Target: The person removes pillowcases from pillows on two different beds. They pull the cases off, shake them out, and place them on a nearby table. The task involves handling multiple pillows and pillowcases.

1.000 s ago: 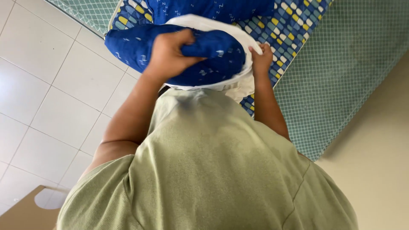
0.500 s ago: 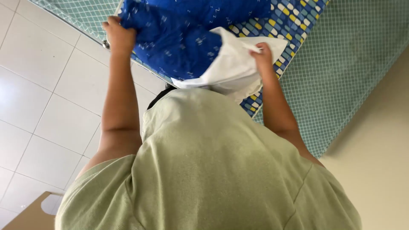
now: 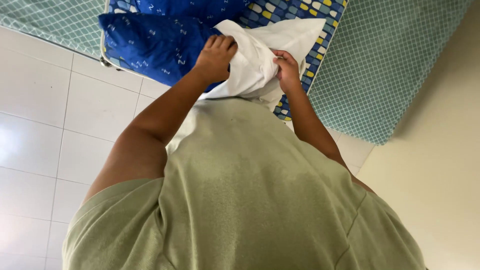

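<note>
**Both hands gripping white cloth over a blue pillow**

Between the 2 hands, a bunched white cloth (image 3: pixel 260 55) is gathered up against the person's chest, its loose end spreading away from the fingers across the patterned mattress beyond. Left hand (image 3: pixel 216 57) has its fingers (image 3: pixel 222 44) curled tight into the cloth's left edge, knuckles up, with no gap showing between them and the fabric. Right hand (image 3: pixel 287 70) pinches the cloth on the opposite side, fingers (image 3: pixel 280 56) folded down over a fold of it; this hand too is closed on the fabric.

Just beyond and to the left of the left-hand fingers lies a blue pillow (image 3: pixel 155 42) with small white marks. Part of it runs under the white cloth and the left wrist, so whether the cloth wraps it or only lies on it cannot be told. The pillow rests on a mattress (image 3: pixel 320 20) printed with blue, yellow and white lozenges, which reaches past the right-hand fingers. On either side of that mattress, further from the fingers, lies a teal checked sheet (image 3: pixel 385 75).

Nearer than the fingers, the person's pale green shirt (image 3: pixel 260 200) fills the lower view. Left of the left forearm is a white tiled floor (image 3: pixel 45 135); right of the right forearm stands a cream wall (image 3: pixel 440 170).
</note>
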